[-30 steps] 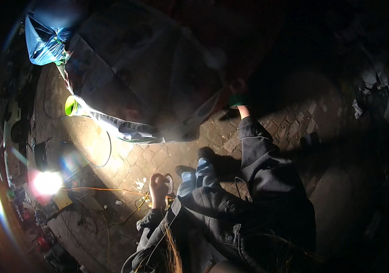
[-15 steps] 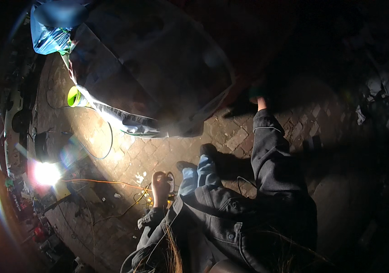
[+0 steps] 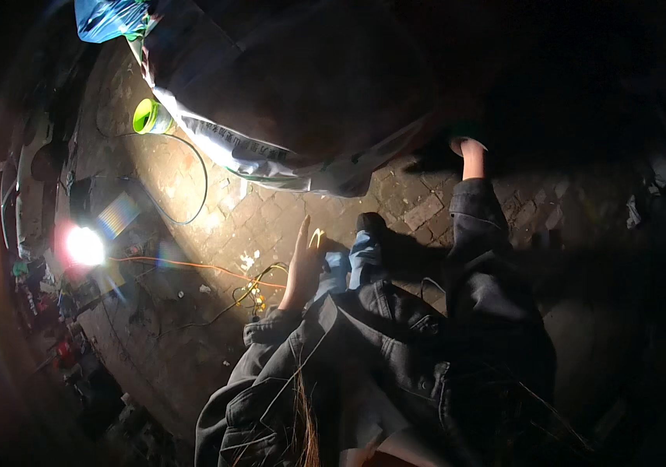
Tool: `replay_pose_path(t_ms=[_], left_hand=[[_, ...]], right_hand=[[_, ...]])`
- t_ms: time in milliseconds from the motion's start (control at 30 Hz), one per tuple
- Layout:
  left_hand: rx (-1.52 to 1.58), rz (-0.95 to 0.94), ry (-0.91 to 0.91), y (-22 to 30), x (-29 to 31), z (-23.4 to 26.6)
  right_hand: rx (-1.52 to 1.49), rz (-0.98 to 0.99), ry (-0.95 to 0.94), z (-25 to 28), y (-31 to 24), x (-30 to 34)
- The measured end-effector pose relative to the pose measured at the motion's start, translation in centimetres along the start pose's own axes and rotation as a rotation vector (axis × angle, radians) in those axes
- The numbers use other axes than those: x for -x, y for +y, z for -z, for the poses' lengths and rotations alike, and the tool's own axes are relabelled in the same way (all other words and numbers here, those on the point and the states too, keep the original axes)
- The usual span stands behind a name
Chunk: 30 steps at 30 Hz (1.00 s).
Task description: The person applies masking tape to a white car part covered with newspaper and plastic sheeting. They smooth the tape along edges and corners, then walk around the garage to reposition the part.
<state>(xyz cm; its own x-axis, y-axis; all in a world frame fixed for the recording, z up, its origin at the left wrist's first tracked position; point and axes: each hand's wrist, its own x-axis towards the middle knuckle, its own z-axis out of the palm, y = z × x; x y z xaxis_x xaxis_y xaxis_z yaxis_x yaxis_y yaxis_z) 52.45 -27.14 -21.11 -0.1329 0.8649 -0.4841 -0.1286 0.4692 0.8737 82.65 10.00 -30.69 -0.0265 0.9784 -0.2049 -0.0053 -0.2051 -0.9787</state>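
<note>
My left hand (image 3: 302, 265) is raised above the paving in front of my knees, with a finger stretched out. A small pale curved shape (image 3: 317, 238) shows beside it; whether this is part of the hand or a separate thing I cannot tell. My right hand (image 3: 469, 148) reaches forward to the shadowed right edge of a large sheet-like sack (image 3: 263, 159), by a dim green patch (image 3: 470, 129). Darkness hides its fingers and whatever they may touch. The sack's near edge is white with dark print and brightly lit; its body is dark.
A bright lamp (image 3: 85, 246) shines at the left, and an orange cord (image 3: 193, 265) runs from it toward my left hand. Tangled cable (image 3: 251, 292) lies on the paving (image 3: 270, 206). A yellow-green tub (image 3: 146, 117) and a blue plastic bag (image 3: 107, 19) are at the upper left.
My left hand has moved forward and right, and a finger is now extended. My right hand appears slightly farther forward. The sack, tub and lamp sit higher in the picture as the view shifts.
</note>
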Motion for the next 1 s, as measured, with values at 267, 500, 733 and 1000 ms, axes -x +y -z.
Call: replay_pose_path(t_ms=[267, 500, 733, 1000], left_hand=[[0.198, 0.033, -0.081, -0.8, -0.5, -1.6], [-0.422, -0.331, -0.148, -2.1, -0.3, -1.3], [-0.357, -0.032, 0.146, 0.4, -0.4, -1.5], [-0.626, -0.352, 0.133, -2.0, -2.7, -1.9]], right_hand=[[-0.137, -0.046, -0.806, -10.5, -2.1, 20.9], [0.475, -0.01, -0.778, -12.8, -0.6, 24.2], [0.369, 0.1, -0.77, -12.5, -1.1, 25.6], [0.408, 0.427, -0.506, -10.5, -3.8, 27.0]])
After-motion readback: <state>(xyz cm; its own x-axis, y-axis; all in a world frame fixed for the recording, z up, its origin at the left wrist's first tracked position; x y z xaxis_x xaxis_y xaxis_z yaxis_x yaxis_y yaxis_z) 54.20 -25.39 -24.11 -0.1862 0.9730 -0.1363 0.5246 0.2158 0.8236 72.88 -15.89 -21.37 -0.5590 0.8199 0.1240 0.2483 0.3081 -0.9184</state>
